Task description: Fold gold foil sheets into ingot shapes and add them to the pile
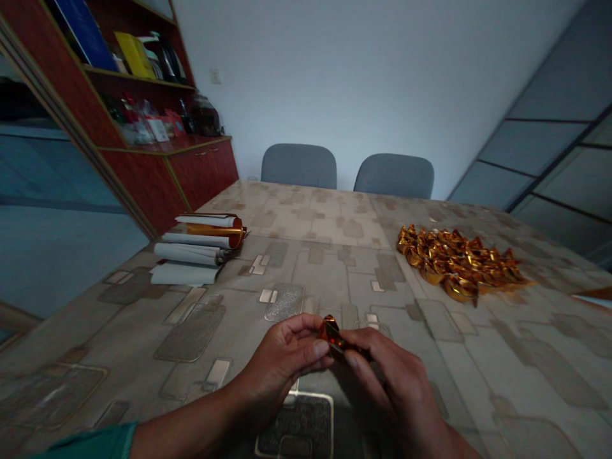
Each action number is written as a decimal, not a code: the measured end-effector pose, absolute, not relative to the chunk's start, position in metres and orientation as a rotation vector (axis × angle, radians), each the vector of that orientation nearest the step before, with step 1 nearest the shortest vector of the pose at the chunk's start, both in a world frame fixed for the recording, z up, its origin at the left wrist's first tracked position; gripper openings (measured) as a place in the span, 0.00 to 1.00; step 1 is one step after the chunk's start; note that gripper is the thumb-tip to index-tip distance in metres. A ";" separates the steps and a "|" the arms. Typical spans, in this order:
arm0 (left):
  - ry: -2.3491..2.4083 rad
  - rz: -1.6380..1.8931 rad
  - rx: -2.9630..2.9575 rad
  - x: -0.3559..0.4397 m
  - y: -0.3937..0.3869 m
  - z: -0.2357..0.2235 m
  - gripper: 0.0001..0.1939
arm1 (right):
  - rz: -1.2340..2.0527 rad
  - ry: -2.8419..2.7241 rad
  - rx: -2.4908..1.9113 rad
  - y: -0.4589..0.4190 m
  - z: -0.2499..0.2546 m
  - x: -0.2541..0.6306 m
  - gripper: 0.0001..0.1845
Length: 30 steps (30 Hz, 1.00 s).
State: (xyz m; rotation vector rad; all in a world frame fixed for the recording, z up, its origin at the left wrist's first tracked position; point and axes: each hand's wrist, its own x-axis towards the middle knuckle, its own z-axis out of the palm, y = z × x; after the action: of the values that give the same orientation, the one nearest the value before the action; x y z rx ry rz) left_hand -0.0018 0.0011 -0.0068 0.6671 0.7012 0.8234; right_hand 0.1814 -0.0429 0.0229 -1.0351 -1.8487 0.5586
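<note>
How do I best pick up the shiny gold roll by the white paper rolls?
Hold the gold roll at its round right end, coming from the right. It lies on its side, and the pale paper rolls crowd its left, so that end looks freest.

The light was dim and bluish, the edges bowed, and the foil [333, 336] glinted between the shadowed left hand [282, 364] and right hand [394, 389].

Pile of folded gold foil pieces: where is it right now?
The gold foil pile sits on the table's right side in the head view, ahead of the right hand and across from the rolled foil sheets.
</note>
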 end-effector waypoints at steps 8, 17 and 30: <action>0.718 0.816 0.625 -0.003 0.002 0.002 0.21 | 0.421 -1.868 -0.986 -0.043 0.025 0.180 0.13; 0.664 0.831 0.593 -0.002 0.002 0.005 0.18 | 0.342 -1.897 -0.975 -0.042 0.026 0.179 0.13; 0.558 0.837 0.544 -0.002 0.003 0.003 0.19 | 0.265 -1.949 -0.918 -0.040 0.025 0.178 0.13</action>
State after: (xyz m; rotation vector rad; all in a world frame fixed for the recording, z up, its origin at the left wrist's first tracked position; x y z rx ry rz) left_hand -0.0017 0.0032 0.0033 0.5438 0.5575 0.8366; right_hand 0.1780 -0.0402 0.0251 -0.9180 -1.9491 0.2645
